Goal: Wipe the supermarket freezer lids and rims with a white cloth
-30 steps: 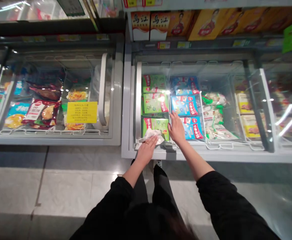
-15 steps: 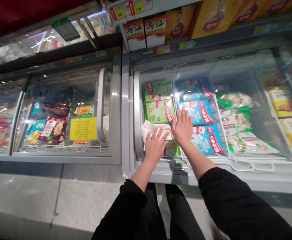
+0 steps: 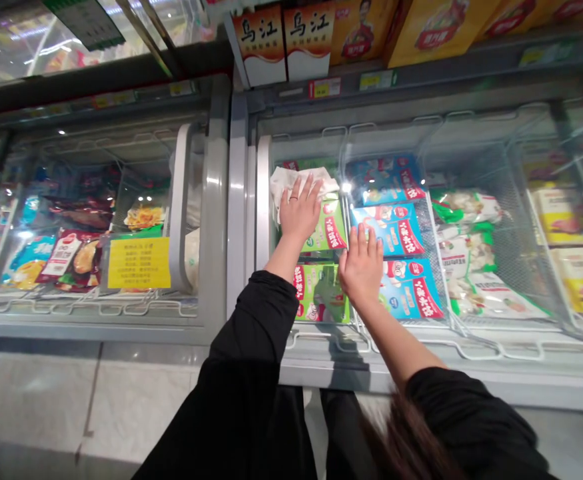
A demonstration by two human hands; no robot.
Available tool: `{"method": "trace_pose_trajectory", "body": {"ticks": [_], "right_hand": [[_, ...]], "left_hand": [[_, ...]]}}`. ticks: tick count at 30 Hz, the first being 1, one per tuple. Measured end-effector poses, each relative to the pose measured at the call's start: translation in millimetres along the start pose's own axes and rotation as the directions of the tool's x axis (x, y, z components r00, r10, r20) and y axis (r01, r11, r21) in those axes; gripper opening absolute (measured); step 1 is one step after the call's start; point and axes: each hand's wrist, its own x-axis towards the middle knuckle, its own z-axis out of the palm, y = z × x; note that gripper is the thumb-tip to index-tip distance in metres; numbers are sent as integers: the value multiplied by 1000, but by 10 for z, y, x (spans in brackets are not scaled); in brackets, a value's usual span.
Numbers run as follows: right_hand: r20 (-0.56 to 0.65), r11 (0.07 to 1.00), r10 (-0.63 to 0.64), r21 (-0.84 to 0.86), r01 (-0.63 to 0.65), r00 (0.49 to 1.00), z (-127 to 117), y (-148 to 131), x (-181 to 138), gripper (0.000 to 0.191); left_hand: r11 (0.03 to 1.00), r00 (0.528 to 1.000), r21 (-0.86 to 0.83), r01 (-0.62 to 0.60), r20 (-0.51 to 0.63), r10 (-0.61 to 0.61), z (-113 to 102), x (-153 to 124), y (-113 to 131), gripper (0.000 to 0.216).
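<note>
My left hand [image 3: 298,212] lies flat with fingers spread on a white cloth [image 3: 291,180], pressing it against the glass lid [image 3: 396,143] of the right chest freezer, near its far left part. My right hand [image 3: 362,265] rests flat on the same glass, fingers stretched out, holding nothing. Under the glass lie green food packets [image 3: 328,230] below my left hand and blue packets [image 3: 396,230] beside my right hand. Both arms wear black sleeves.
A second chest freezer [image 3: 96,220] stands to the left, with a yellow notice [image 3: 138,262] on its glass. Boxes [image 3: 286,40] fill a shelf above the freezers. White and green bags [image 3: 466,247] and yellow packets [image 3: 578,273] lie further right. Grey floor tiles [image 3: 46,400] run below.
My left hand has slid the white cloth away from me across the glass, from the near edge to the far part. My right hand stayed flat in about the same spot.
</note>
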Motion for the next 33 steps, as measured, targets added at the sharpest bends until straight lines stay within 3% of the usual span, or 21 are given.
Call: {"method": "trace_pose_trajectory", "body": {"ticks": [3, 7, 11, 15, 20, 25, 28, 33], "right_hand": [[9, 999, -1, -53, 2, 1000, -17, -14, 9, 65], [0, 997, -24, -69, 24, 1000, -39, -38, 14, 66], [-10, 998, -29, -54, 29, 1000, -76, -63, 17, 66], [-36, 999, -22, -45, 20, 999, -103, -84, 18, 62], [-49, 1000, -24, -15, 23, 998, -82, -91, 20, 62], [-54, 1000, -12, 11, 12, 998, -57, -73, 24, 63], [-43, 1000, -17, 7, 17, 999, -52, -65, 25, 63], [-39, 1000, -20, -8, 20, 999, -51, -60, 15, 65]], "left_hand": [[992, 1000, 126, 19, -2, -19, 12, -526, 108, 56], [972, 999, 234, 4, 36, -13, 139, -1654, 358, 57], [975, 995, 219, -36, 95, 15, 303, -2682, 610, 59], [992, 992, 129, -13, 126, -3, 271, -3153, 738, 59], [984, 992, 144, 108, 50, -117, 193, -3095, 675, 63], [972, 998, 232, 38, 44, -49, 328, -2749, 533, 65], [968, 998, 245, 50, 16, -56, 319, -2338, 432, 64], [964, 996, 252, 88, -41, -80, 150, -1317, 257, 59]]}}
